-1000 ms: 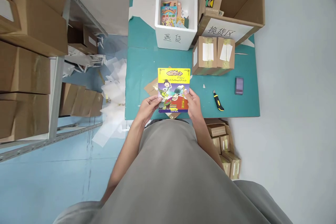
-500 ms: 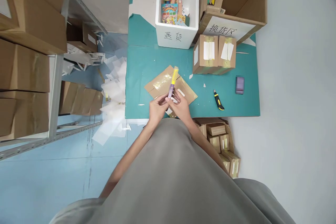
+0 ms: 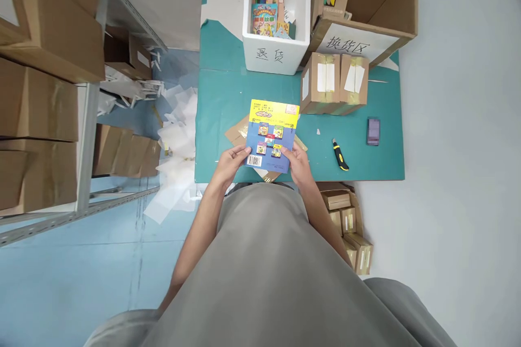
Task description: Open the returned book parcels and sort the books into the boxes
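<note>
A thin book with a yellow and blue cover faces me, small pictures in its middle and a barcode at its lower left. My left hand pinches its left edge, thumb on the cover. On the opposite edge, my right hand grips it the same way. Beneath the book lies an opened cardboard package with shiny tape, mostly hidden. A yellow and black box cutter rests on the table to the right.
The green table carries a white foam box of books, a large cardboard box, two taped cartons and a phone. Shelves of cartons stand left; plastic sheets litter the floor. More boxes sit below the table.
The book has turned from edge-on to its printed face toward me. My hands have moved apart, from its near end to its left and right edges.
</note>
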Demonstrator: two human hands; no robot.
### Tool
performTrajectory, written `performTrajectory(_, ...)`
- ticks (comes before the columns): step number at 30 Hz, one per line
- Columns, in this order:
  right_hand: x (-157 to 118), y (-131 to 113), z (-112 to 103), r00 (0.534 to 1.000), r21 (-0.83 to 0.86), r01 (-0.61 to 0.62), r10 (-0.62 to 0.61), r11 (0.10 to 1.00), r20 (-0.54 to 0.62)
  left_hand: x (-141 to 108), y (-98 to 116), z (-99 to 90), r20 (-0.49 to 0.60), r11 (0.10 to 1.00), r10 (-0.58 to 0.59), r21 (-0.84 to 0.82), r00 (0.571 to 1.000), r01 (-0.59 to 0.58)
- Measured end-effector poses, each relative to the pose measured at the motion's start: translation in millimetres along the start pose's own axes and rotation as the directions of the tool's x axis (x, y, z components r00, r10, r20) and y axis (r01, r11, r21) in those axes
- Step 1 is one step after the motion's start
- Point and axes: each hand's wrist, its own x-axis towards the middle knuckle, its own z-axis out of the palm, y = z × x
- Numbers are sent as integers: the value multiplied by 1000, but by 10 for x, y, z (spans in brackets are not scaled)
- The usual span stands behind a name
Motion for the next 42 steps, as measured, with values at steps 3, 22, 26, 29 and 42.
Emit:
performTrajectory(3,64,72,-69,1000,-81,4,-6,997,-29,-20,-53,61,-76,998,31,-53,997,-35)
performTrajectory(22,59,195,-134,990,-12,-105,103,994,-94,-267,-103,413,-73,873,348,389,935,-295)
performTrajectory(26,-22,144,-275,984,-17,-179,179,984,-11,-176,-12,68,-270,883,394,376,878,-281)
performTrajectory(29,-66,109,-303,979,-31,-200,201,979,34,-135,17,-98,-189,962,205,221,960,-162)
performTrajectory(42,39,198,-142,994,-133,-103,99,986,-38,-283,75,317,116,970,153,173,981,-172)
